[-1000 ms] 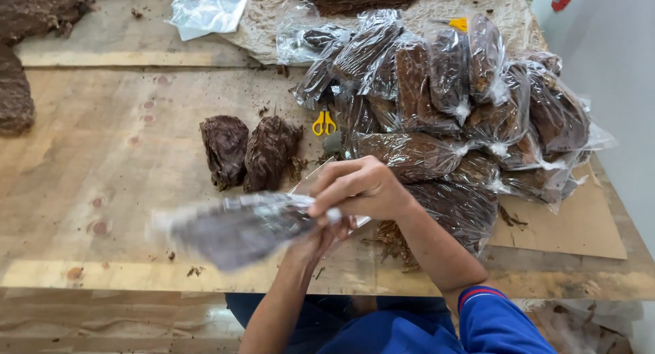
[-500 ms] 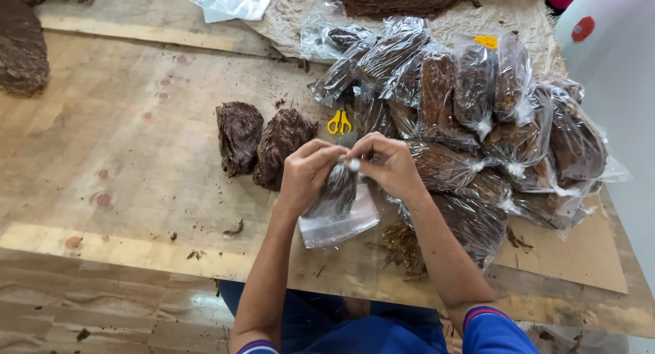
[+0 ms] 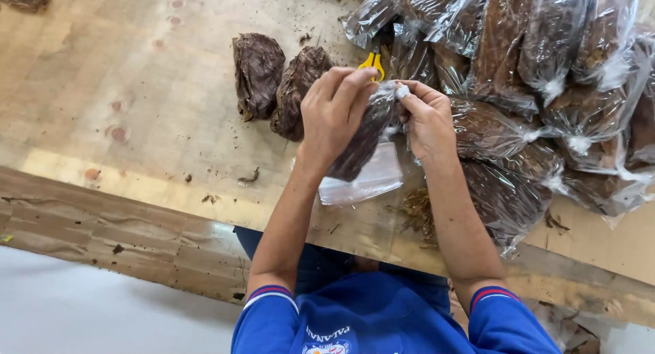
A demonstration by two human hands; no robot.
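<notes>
**Both hands closed on one clear bag of brown leaf**

Left of the grip, two bare brown bundles [image 3: 280, 84] lie side by side on the counter [image 3: 123, 115], unbagged, touching or nearly so; a few loose crumbs lie nearer the counter's edge.

At the grip itself, the left hand [image 3: 334, 115] is curled shut around the body of the bag [image 3: 365, 149], fingers over the top and thumb beneath; the right hand [image 3: 426, 119] is pinched tight on the gathered neck of the same bag, just beside the left fingers; the bag is held up off the counter between them, its slack clear tail hanging below the grip.

By the look of it the bag should handle light and soft; the film is thin, slippery and crinkly, and the leaf inside likely crumbles if squeezed; the twisted neck is the surest place to take hold, with a loose cradle under the body.

Just behind the grip, yellow scissors [image 3: 373, 61] show one pair of handles; right of the grip lies a heap of filled bags [image 3: 546, 74], at least eight, the exact count hidden by overlap; loose leaf scraps [image 3: 417, 214] lie below the right wrist.
</notes>
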